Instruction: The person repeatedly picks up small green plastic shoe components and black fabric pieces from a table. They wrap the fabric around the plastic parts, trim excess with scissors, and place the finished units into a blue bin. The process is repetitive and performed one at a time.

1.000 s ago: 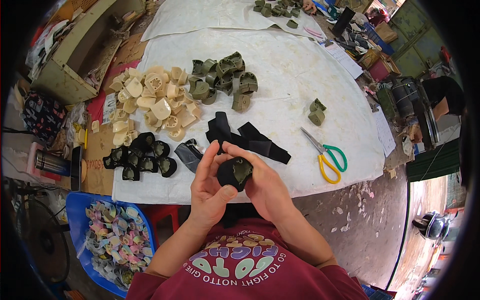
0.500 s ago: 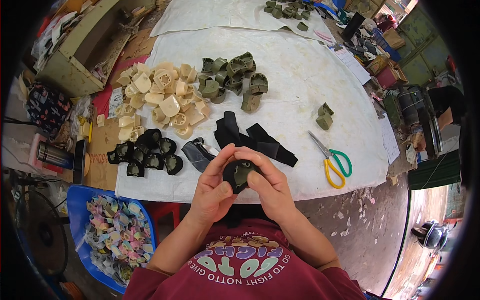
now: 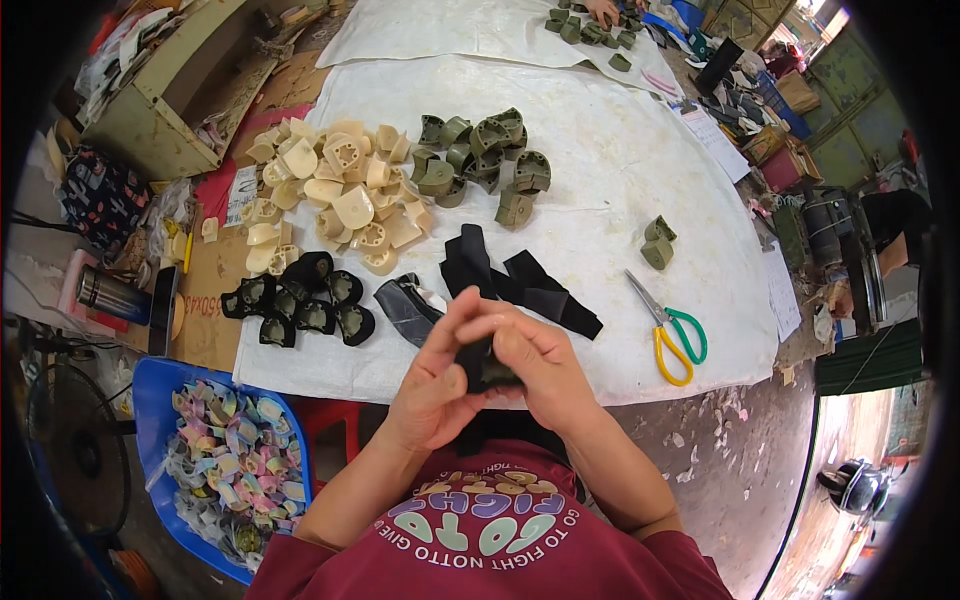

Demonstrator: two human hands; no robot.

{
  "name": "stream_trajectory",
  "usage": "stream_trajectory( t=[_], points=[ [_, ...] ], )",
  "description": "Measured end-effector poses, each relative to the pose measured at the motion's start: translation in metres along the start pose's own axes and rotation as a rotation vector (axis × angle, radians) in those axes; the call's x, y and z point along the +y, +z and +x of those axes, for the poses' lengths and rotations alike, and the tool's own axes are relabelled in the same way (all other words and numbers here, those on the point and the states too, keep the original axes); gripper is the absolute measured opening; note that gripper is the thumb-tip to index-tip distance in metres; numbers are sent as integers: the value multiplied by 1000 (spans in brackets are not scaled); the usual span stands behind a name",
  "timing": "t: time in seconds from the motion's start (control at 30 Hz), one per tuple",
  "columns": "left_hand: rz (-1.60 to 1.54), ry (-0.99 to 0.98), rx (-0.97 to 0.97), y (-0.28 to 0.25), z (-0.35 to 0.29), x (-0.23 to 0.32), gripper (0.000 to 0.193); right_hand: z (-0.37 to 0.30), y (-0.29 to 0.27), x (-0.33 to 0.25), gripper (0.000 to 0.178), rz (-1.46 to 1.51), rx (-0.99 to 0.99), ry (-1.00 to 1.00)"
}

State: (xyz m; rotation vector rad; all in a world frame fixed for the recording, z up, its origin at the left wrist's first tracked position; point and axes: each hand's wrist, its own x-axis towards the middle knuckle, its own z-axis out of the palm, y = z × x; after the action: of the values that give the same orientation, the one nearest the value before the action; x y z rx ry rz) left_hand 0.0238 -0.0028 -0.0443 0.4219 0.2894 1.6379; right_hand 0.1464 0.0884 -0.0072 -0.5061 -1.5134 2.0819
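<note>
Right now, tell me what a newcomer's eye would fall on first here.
Probably the heap of cream plastic pieces, left of the olive-green pieces on the white sheet. Next, at the centre, the left hand and right hand hold a dark, partly hidden piece between their fingers. Then come scissors with yellow and green handles at right, and a blue tub of pastel pieces at lower left.

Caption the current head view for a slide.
Left hand and right hand hold a black piece; cream parts, olive parts and scissors lie nearby.
</note>
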Motion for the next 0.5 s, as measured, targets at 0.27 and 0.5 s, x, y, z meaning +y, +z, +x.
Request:
stream_trajectory(
  t=[0.27,0.5],
  points=[
    [307,110,229,4,2,-6,80,-3,26,4,24,-45,257,-4],
    [337,20,414,2,10,6,58,-3,0,-3,42,-1020,286,-539]
  ],
)
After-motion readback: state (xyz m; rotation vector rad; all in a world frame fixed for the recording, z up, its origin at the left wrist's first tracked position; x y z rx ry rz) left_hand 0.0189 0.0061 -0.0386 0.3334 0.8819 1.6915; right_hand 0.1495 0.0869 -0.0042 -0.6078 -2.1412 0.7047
